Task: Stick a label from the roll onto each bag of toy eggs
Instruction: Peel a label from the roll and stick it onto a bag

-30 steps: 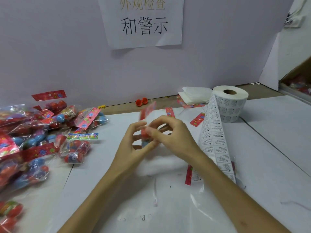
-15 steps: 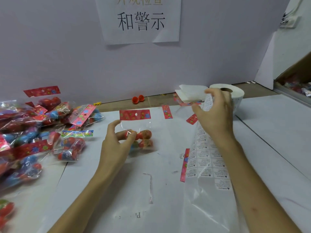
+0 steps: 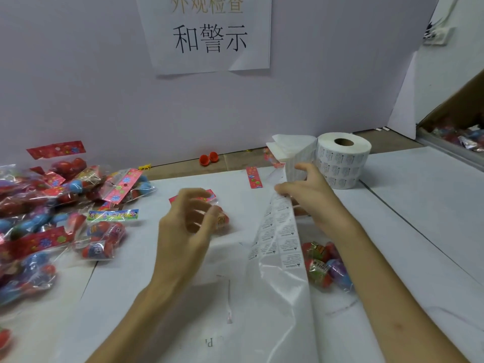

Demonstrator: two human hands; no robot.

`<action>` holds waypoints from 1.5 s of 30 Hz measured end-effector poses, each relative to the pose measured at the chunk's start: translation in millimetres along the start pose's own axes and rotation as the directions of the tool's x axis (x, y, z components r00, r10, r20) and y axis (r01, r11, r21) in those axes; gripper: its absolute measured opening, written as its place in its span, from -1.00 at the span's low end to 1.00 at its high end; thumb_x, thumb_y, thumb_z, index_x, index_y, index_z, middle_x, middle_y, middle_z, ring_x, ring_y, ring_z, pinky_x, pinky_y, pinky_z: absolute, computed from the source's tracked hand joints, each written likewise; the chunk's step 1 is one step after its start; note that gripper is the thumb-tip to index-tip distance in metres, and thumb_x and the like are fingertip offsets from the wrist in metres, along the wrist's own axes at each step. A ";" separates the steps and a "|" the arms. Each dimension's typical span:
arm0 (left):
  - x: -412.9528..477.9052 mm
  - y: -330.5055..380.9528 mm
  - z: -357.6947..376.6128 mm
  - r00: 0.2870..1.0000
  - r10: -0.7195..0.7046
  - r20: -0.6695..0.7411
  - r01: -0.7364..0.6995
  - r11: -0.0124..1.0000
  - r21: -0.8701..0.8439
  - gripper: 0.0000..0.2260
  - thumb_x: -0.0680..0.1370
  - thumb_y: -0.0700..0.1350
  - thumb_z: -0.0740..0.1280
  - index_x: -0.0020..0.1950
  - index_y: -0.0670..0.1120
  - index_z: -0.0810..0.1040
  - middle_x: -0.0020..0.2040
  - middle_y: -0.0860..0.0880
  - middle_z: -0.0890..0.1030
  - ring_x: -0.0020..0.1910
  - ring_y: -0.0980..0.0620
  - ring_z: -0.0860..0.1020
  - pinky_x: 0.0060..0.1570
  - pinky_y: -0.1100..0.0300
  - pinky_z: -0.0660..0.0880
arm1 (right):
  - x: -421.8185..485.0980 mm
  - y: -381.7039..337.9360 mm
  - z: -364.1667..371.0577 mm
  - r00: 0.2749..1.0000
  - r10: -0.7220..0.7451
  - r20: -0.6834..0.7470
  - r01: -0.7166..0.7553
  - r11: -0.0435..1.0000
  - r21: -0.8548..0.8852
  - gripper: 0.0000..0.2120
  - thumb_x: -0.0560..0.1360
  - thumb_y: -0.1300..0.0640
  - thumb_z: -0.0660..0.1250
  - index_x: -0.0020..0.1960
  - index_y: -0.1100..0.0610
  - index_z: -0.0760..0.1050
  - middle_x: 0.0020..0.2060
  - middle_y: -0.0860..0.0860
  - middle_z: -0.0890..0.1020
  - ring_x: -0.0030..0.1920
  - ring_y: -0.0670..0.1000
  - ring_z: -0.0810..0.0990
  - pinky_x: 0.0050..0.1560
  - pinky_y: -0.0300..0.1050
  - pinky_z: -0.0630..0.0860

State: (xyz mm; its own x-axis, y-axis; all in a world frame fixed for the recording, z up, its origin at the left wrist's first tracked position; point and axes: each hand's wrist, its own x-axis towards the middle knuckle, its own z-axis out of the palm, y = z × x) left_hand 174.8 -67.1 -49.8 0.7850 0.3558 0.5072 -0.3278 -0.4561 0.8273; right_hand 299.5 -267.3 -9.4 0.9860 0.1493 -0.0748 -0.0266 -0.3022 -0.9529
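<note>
- One clear bag of red toy eggs (image 3: 222, 220) is held in the left grip (image 3: 183, 226).
- Unrolled white label strip (image 3: 282, 226) from the white paper roll (image 3: 343, 163) is pinched by the right grip (image 3: 314, 196).

The left hand (image 3: 183, 229) and right hand (image 3: 311, 199) are bare, as are both forearms down to the lower edge; the right forearm (image 3: 387, 289) carries one small reddish mark.
</note>
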 end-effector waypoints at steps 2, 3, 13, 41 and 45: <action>-3.3 6.0 6.1 0.990 -0.072 0.120 0.081 0.994 -0.072 -0.78 0.58 -0.12 0.44 0.19 0.02 0.52 -0.09 0.05 0.68 -0.23 -0.05 0.69 -0.30 0.21 0.59 | -1.0 -1.0 1.5 0.999 -0.026 -0.029 0.028 0.996 0.083 -0.38 0.50 0.25 0.43 0.48 0.00 0.29 0.13 0.07 0.61 -0.04 0.03 0.69 -0.19 -0.14 0.58; -4.4 8.8 8.7 0.978 -0.114 0.174 0.131 0.987 -0.092 -0.73 0.55 -0.05 0.44 0.22 0.04 0.50 -0.06 0.07 0.68 -0.18 -0.05 0.70 -0.27 0.19 0.61 | -1.9 -1.9 1.2 0.998 -0.038 -0.051 0.046 0.986 0.160 -0.42 0.50 0.27 0.41 0.45 0.00 0.33 0.05 0.09 0.66 -0.08 0.05 0.72 -0.19 -0.13 0.64; -10.3 23.2 17.8 0.676 -0.521 0.521 0.727 0.585 -0.358 -0.18 0.22 0.03 0.71 0.42 0.18 0.46 0.42 0.08 0.51 0.28 0.03 0.62 0.20 0.01 0.62 | -7.5 -8.1 6.5 0.993 -0.111 -0.044 0.115 0.789 0.604 -0.57 0.55 0.38 0.35 0.35 0.10 0.39 -0.18 0.06 0.75 -0.22 -0.02 0.73 -0.23 -0.21 0.62; -12.5 21.6 15.2 0.766 -0.505 0.398 0.642 0.554 -0.531 -0.43 0.30 -0.07 0.64 0.25 0.27 0.63 0.32 0.10 0.56 0.06 -0.03 0.72 -0.16 0.08 0.67 | -40.5 -17.9 9.0 0.711 -0.527 0.465 0.694 0.633 -0.344 -0.61 0.21 -0.32 0.47 -0.26 -0.03 0.49 -0.20 -0.12 0.54 -0.12 -0.06 0.48 -0.13 -0.14 0.46; -13.1 21.3 14.8 0.769 -0.510 0.386 0.636 0.549 -0.542 -0.51 0.32 -0.07 0.57 0.22 0.23 0.66 0.30 0.04 0.59 0.04 -0.09 0.73 -0.17 0.06 0.67 | -38.1 -13.8 11.9 0.689 -0.545 0.477 0.719 0.594 -0.360 -0.72 0.26 -0.22 0.46 -0.29 -0.05 0.46 -0.22 -0.13 0.51 -0.14 -0.09 0.48 -0.13 -0.15 0.43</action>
State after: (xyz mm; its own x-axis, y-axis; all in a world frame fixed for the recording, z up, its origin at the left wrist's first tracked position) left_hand 165.3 -93.6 -42.4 0.9735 0.1915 -0.1251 0.0344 0.4177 0.9079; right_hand 260.4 -257.7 3.1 0.6154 0.7168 0.3280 0.7527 -0.4109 -0.5143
